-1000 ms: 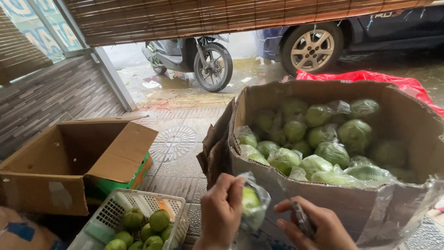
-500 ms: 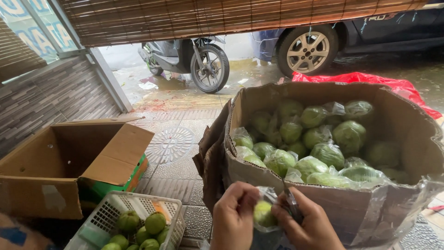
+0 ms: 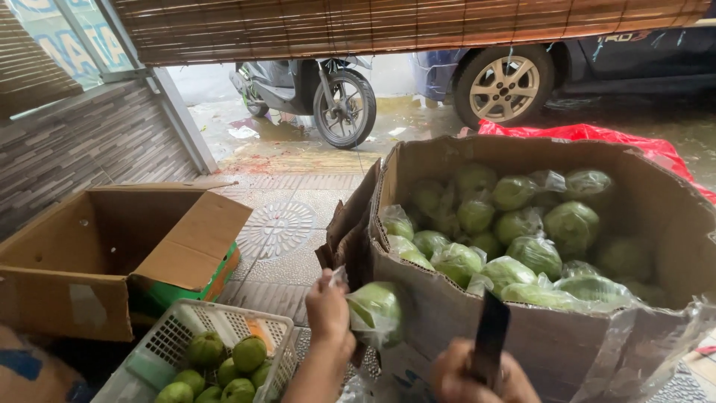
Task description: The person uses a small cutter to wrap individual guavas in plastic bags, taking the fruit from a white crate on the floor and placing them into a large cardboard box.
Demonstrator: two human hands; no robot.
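My left hand [image 3: 329, 313] pinches the top of a clear plastic bag around a green guava [image 3: 376, 307], which hangs in front of the big cardboard box [image 3: 447, 313]. My right hand [image 3: 477, 377], at the bottom edge, grips a dark knife [image 3: 490, 336] with its blade pointing up, just right of the bagged fruit. The big box is full of several green guavas in plastic wraps [image 3: 514, 231]. A white plastic basket [image 3: 183, 328] at lower left holds several unwrapped guavas [image 3: 224, 362].
An open, empty-looking cardboard box [image 3: 112, 246] sits at left on something green. Tiled floor [image 3: 280, 227] lies between the boxes. A parked scooter [image 3: 313, 86], a car wheel [image 3: 506, 86] and a red sheet [image 3: 597, 134] are beyond. A bamboo blind hangs above.
My hands came together on the bagged guava, then parted. The left hand now holds the bag out to the left; the right hand dropped lower with the knife blade upright.
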